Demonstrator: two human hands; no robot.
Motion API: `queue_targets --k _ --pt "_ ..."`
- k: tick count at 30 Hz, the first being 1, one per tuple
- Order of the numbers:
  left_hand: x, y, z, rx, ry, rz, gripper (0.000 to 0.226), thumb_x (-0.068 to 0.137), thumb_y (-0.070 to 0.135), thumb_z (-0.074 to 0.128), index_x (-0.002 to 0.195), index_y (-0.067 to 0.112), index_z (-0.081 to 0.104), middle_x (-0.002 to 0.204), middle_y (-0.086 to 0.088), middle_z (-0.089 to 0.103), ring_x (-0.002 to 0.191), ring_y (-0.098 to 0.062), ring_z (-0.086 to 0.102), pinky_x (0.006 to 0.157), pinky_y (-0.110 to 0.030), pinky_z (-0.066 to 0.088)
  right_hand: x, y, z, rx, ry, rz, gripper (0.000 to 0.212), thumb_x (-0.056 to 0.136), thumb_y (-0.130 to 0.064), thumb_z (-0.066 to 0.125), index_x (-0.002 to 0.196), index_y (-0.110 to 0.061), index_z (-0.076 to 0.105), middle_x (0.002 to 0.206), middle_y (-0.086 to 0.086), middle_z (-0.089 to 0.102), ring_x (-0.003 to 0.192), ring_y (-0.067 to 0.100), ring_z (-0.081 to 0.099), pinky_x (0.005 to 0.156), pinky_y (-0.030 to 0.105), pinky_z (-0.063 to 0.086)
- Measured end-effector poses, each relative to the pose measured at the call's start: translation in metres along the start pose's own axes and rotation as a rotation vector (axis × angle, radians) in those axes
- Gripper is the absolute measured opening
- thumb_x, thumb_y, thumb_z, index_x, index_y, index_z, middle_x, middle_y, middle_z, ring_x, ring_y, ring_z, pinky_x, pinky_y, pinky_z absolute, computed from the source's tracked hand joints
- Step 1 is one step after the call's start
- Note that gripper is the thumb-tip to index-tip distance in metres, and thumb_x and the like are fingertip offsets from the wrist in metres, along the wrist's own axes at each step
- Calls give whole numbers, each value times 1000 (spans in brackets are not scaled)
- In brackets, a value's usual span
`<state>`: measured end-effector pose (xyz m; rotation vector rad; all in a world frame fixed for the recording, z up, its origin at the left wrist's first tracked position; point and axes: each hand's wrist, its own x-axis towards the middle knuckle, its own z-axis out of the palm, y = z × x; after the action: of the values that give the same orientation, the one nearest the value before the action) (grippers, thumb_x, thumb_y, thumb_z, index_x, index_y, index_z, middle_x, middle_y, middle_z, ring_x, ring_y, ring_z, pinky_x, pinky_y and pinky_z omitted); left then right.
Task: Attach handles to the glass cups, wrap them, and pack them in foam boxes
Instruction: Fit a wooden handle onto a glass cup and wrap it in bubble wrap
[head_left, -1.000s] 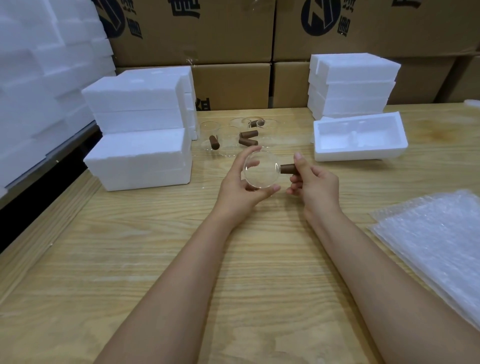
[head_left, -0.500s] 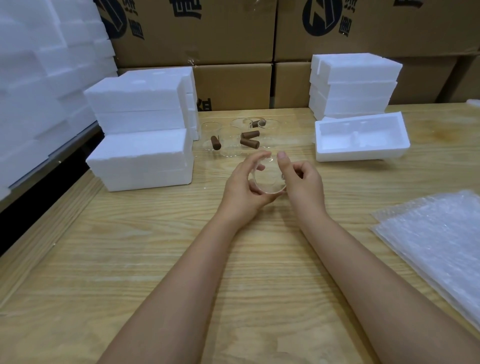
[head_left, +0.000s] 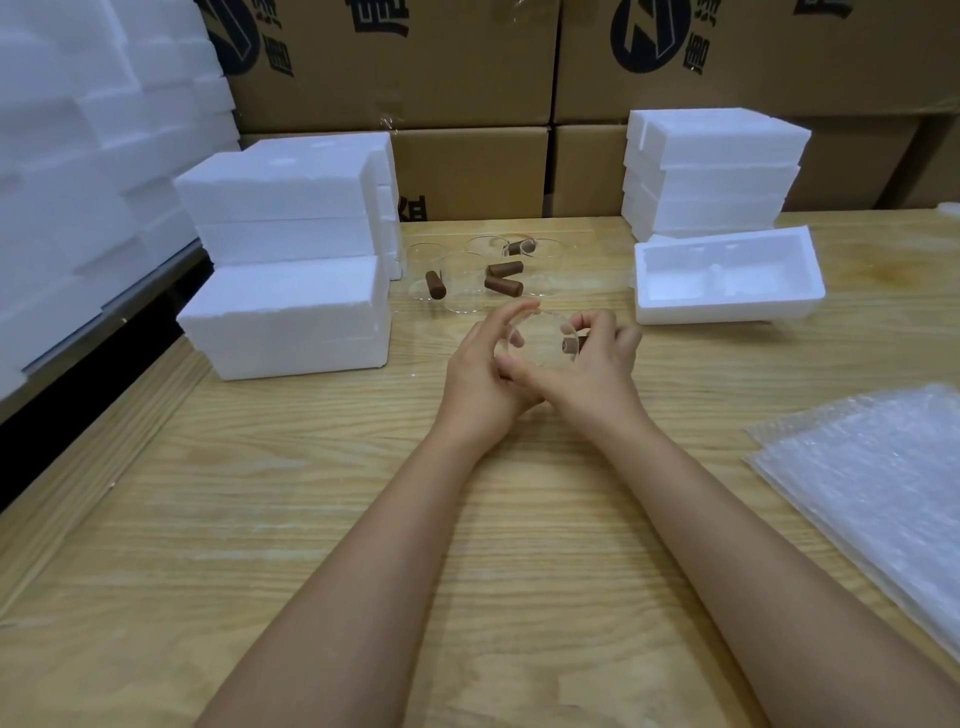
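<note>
A clear glass cup (head_left: 540, 340) is held over the wooden table between both hands. My left hand (head_left: 483, 374) grips its left side, thumb and fingers curled round the rim. My right hand (head_left: 597, 369) holds the right side, fingers curled round a brown cylindrical handle (head_left: 571, 345) at the cup's wall. Behind them stand several more glass cups (head_left: 465, 283) with loose brown handles (head_left: 503, 286) lying among them. An open white foam box (head_left: 727, 275) sits at the right rear. Bubble wrap sheets (head_left: 872, 483) lie at the right edge.
Closed foam boxes are stacked at the left (head_left: 285, 260) and at the back right (head_left: 711, 171). Cardboard cartons (head_left: 467, 78) wall off the rear. More foam (head_left: 78, 156) is piled along the far left. The table's left edge (head_left: 93, 415) borders a dark gap.
The cup has turned in my hands. My right hand has closed in against the cup, and the brown handle, hidden half a second ago, now shows at the cup's right side.
</note>
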<state>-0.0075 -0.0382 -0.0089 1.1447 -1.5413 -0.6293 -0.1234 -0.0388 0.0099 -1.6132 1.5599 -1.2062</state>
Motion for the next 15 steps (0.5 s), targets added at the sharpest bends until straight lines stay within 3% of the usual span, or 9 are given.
queue_targets --k 4,7,9,11,15 --pt "2 -1 -3 -151 -13 -76 69 68 5 82 116 46 54 98 4 53 59 -6 54 63 -16 51 -2 7 -5 16 -40 -135 68 59 -39 86 105 -27 37 115 -3 26 117 18 42 101 26 39" --pt "4 -4 -6 -323 -37 -132 72 68 -4 81 114 45 55 113 -3 58 71 -2 66 65 -23 56 -1 10 -9 134 -72 -192 57 61 -28 87 101 -31 47 116 -3 34 104 5 50 96 16 40" --pt "5 -7 -8 -367 -58 -141 74 69 -9 76 115 44 55 122 -8 57 75 -8 68 67 -30 57 2 10 -10 215 -101 -191 51 63 -20 87 101 -27 53 119 2 40 103 8 54 96 17 41" --pt "6 -9 -10 -398 -78 -131 73 70 -10 75 119 40 54 126 -11 55 77 -11 69 65 -28 56 4 11 -12 280 -110 -178 45 66 -13 84 102 -22 58 122 10 45 104 14 56 96 18 43" --pt "7 -10 -11 -436 -103 -122 74 68 -7 79 123 36 54 125 -9 54 85 -6 70 69 -23 54 6 11 -16 379 -123 -170 26 76 -8 75 96 -20 63 122 19 52 96 9 62 91 25 50"
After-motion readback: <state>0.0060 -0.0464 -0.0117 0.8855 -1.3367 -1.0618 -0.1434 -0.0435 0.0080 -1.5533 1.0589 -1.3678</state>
